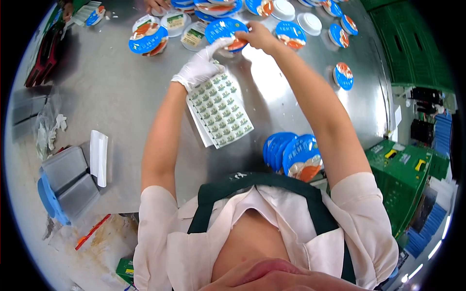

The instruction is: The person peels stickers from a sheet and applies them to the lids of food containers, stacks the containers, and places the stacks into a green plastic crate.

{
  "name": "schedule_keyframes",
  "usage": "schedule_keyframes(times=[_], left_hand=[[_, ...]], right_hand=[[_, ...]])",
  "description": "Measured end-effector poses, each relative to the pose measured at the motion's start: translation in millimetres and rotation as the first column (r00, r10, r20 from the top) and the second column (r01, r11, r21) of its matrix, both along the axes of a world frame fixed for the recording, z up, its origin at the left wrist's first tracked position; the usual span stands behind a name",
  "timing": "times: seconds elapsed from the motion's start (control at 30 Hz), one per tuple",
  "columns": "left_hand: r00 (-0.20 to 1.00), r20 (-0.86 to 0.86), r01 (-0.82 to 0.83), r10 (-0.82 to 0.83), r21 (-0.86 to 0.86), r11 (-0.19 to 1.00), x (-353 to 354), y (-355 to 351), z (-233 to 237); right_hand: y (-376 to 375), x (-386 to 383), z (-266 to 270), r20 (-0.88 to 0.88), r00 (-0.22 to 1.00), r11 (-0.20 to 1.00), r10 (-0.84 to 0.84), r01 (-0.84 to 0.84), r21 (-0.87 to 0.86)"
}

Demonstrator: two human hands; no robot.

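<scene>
Along the left edge of the table (121, 97), grey boxes (68, 182) and a white packet (98, 157), well clear. Near the far edge, gloved left hand (201, 65) open, fingertips pressing a blue-lidded tub (224, 30), wrist over a sticker sheet (219, 107). Bare right hand (259, 36) gripping the tub's right rim. Probably mid-labelling, calling for a steady hold and firm press. Crowding close: other tubs (290, 35) just beside; stacked lids (296, 155) at the near edge.

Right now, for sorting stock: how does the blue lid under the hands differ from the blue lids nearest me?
The held lid is single and flat, touched by the gloved left hand and bare right hand. The near lids are several, overlapped, tilted on edge, untouched. Both are round, blue, with an orange picture.
</scene>
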State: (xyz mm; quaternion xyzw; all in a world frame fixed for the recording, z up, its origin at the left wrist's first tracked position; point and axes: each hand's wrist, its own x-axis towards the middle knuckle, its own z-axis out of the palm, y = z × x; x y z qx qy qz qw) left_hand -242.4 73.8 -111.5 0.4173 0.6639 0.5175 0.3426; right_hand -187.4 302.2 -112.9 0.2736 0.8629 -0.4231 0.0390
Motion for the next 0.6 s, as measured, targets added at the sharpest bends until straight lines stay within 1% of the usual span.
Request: schedule_keyframes(times=[0.07, 0.1, 0.13, 0.17, 0.2, 0.27, 0.3, 0.33, 0.37, 0.4, 0.47, 0.5, 0.53, 0.57, 0.6], left_hand=[[0.981, 0.195, -0.006, 0.005, 0.007, 1.000, 10, -8, 24], [0.976, 0.217, -0.001, -0.006, 0.031, 1.000, 14, -16, 31], [0.971, 0.237, -0.002, -0.012, 0.059, 0.998, 17, -24, 38], [0.980, 0.201, -0.013, 0.003, 0.047, 0.999, 21, -33, 47], [0.982, 0.185, -0.052, 0.031, 0.114, 0.992, 18, -37, 43], [0.968, 0.249, -0.061, 0.039, 0.081, 0.995, 19, -50, 45], [0.968, 0.247, -0.070, 0.049, 0.077, 0.995, 21, -54, 44], [0.969, 0.246, -0.047, 0.022, 0.096, 0.994, 25, -56, 43], [0.969, 0.246, -0.028, 0.000, 0.111, 0.993, 28, -58, 43], [0.971, 0.237, -0.049, 0.022, 0.107, 0.993, 31, -58, 45], [0.960, 0.280, -0.018, 0.004, 0.047, 0.999, 37, -53, 48], [0.959, 0.282, -0.029, 0.013, 0.050, 0.998, 39, -50, 52], [0.961, 0.276, -0.037, 0.023, 0.046, 0.998, 39, -48, 53], [0.963, 0.266, -0.059, 0.045, 0.045, 0.997, 39, -46, 54], [0.965, 0.256, -0.076, 0.062, 0.045, 0.996, 40, -44, 55]], right_hand=[[17, 6, -10, -0.148, 0.989, 0.984, 0.011, 0.016, 0.175], [17, 21, 8, -0.120, 0.993, 0.992, -0.011, 0.026, 0.124], [40, 26, -20, -0.275, 0.960, 0.984, 0.045, 0.004, 0.176], [50, 56, -12, -0.203, 0.978, 0.992, 0.052, -0.027, 0.122], [59, 80, 6, -0.144, 0.987, 0.995, 0.075, -0.065, 0.069], [39, 126, 34, -0.107, 0.994, 0.997, -0.002, 0.011, 0.078], [37, 149, 29, -0.044, 0.999, 0.999, 0.000, 0.003, 0.049], [37, 172, 17, 0.010, 1.000, 1.000, 0.011, -0.011, 0.020], [33, 191, 4, 0.063, 0.998, 0.998, -0.018, 0.021, -0.052], [28, 205, -5, 0.120, 0.992, 0.991, -0.042, 0.056, -0.120], [19, 219, -8, 0.348, 0.937, 0.987, 0.023, 0.035, -0.159], [15, 216, -8, 0.340, 0.940, 0.987, 0.035, 0.022, -0.162], [11, 214, -7, 0.408, 0.909, 0.951, 0.087, -0.198, 0.238], [8, 210, -8, 0.484, 0.870, 0.717, 0.095, -0.397, 0.573], [4, 201, -4, 0.478, 0.873, 0.719, 0.099, -0.395, 0.572]])
